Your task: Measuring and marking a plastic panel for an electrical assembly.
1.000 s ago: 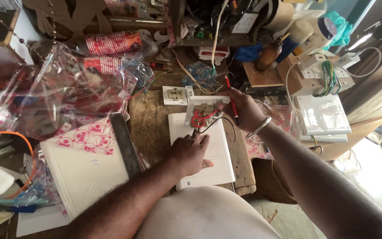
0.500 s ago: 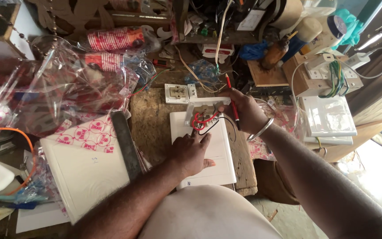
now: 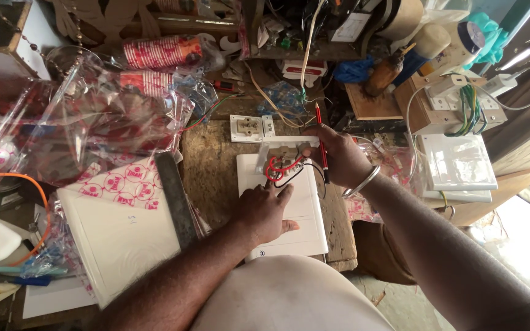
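- Left hand: keep fingers spread flat, pinning the white panel.
- Right hand: fingers curled around red screwdriver; steady the wired switch plate at the far end.

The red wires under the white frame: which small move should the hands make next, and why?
Probably bring the screwdriver tip down to the looped red wires. The right hand grips both it and the white frame, while the left hand steadies the white panel.

head view | 1 camera | looks steeply down | close over cluttered workbench
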